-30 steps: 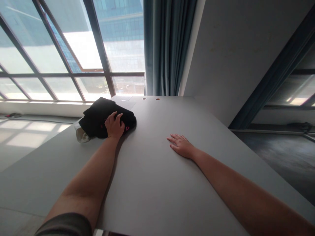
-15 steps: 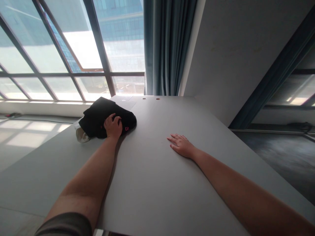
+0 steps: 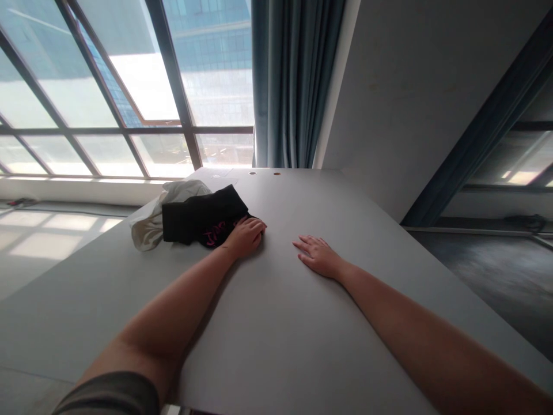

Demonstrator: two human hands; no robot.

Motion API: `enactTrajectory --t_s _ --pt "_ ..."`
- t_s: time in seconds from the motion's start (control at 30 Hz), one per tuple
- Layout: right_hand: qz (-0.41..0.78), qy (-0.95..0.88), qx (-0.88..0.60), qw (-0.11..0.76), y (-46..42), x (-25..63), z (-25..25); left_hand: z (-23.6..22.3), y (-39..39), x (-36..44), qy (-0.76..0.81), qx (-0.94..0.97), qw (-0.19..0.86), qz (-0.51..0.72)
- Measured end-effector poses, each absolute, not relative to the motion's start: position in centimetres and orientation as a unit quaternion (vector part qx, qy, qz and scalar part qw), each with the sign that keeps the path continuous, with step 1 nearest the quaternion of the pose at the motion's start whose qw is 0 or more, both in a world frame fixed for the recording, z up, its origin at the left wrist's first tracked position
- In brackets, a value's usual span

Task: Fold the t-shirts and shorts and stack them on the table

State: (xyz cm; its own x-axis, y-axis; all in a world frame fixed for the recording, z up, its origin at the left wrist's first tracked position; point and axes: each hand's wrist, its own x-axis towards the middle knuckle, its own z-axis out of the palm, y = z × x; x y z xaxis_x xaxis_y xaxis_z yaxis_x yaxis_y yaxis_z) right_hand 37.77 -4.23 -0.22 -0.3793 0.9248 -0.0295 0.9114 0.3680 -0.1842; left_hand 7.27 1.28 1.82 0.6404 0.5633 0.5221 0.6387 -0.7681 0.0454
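A black garment with pink lettering (image 3: 203,220) lies on the grey table (image 3: 276,323), left of centre. My left hand (image 3: 246,235) is closed on the garment's right edge and rests on the tabletop. Behind and to the left of the black garment sits a crumpled white cloth (image 3: 151,222), partly under it. My right hand (image 3: 318,255) lies flat on the table, fingers stretched out, holding nothing, a short way to the right of my left hand.
The table runs back to a large window (image 3: 108,86) and a teal curtain (image 3: 294,80). Two small round holes (image 3: 264,173) mark the table's far end. A grey wall (image 3: 410,98) stands on the right, with dark floor (image 3: 488,276) below the table's right edge.
My left hand closed on the black garment and dragged it to the right, toward the table's middle. That uncovered the white cloth. My right hand has stayed where it was.
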Motion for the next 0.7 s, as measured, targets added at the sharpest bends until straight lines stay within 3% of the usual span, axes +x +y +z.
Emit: enactTrajectory --t_s 0.13,0.3,0.47,0.57,0.7 --pt "0.084 -0.827 -0.555 0.044 -4.1 37.8 -0.4 2.0 0.4 8.2 -0.323 -0.902 0.138 -0.252" --pt "0.083 -0.830 -0.548 0.060 -3.9 38.0 -0.8 2.5 1.3 5.7 -0.513 -0.774 0.197 -0.313" --pt "0.081 -0.829 -0.551 0.051 -3.9 38.1 -0.8 2.1 3.0 2.2 -0.707 -0.646 0.139 -0.254" --pt "0.081 -0.827 -0.554 0.049 -3.9 38.0 -0.7 1.7 3.7 1.3 -0.739 -0.633 0.090 -0.212" --pt "0.082 -0.830 -0.549 0.052 -3.9 38.1 -0.7 1.1 4.1 1.4 -0.742 -0.624 0.112 -0.218"
